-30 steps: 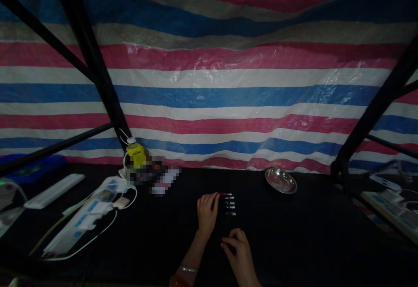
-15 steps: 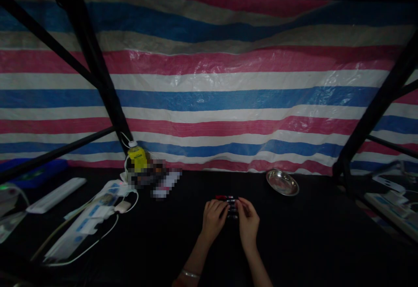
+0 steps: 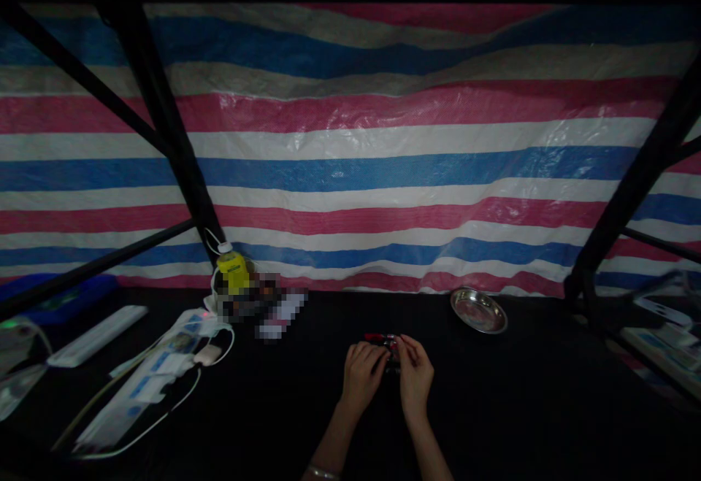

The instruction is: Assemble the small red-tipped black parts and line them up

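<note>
A short row of small dark sticks with pale tips (image 3: 391, 355) lies on the black table (image 3: 504, 408), with a red one (image 3: 377, 337) at its far end. My left hand (image 3: 361, 375) and my right hand (image 3: 416, 373) sit close together on either side of the row. The fingertips of both hands curl in and pinch the dark sticks between them. Most of the row is hidden under my fingers, and the dim light hides detail.
A shiny metal dish (image 3: 478, 310) sits at the back right. A yellow bottle (image 3: 232, 269), white power strips and cables (image 3: 158, 371) lie at the left. Black frame bars (image 3: 164, 123) cross in front of a striped tarp (image 3: 383, 167). More strips (image 3: 657, 339) lie far right.
My right hand moved up from the near table edge to the row of sticks. My left hand slid in from the left, so both hands now close on the row.
</note>
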Motion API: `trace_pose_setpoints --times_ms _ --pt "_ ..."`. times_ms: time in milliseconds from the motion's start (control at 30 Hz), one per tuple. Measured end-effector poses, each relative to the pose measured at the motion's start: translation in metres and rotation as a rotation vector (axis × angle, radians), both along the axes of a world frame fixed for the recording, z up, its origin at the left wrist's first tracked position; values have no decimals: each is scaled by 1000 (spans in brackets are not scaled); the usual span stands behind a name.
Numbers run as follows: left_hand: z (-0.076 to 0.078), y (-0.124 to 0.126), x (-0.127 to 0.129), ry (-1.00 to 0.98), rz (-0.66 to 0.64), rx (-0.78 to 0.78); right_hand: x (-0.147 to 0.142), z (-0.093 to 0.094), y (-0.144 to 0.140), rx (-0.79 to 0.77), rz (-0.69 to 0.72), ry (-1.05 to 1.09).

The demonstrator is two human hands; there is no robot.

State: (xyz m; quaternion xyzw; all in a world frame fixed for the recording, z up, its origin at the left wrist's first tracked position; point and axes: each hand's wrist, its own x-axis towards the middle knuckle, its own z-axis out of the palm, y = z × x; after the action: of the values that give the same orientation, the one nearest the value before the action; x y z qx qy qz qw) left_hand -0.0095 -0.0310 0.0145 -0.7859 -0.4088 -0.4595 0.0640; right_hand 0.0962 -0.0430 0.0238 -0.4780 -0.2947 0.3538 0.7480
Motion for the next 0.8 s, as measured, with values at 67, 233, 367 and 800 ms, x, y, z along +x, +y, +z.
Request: trace_pose_setpoints --times_ms 67,233,367,800 --pt "1 -1 0 -1 1 -1 -1 -1 2 -13 36 -12" --pt "3 -1 -1 -25 7 -12 1 -1 6 -45 112 -50" --pt "2 0 -1 -37 4 -34 5 0 7 -34 168 -115" --pt "-3 2 -2 -20 10 -69 8 -7 13 -30 144 -122"
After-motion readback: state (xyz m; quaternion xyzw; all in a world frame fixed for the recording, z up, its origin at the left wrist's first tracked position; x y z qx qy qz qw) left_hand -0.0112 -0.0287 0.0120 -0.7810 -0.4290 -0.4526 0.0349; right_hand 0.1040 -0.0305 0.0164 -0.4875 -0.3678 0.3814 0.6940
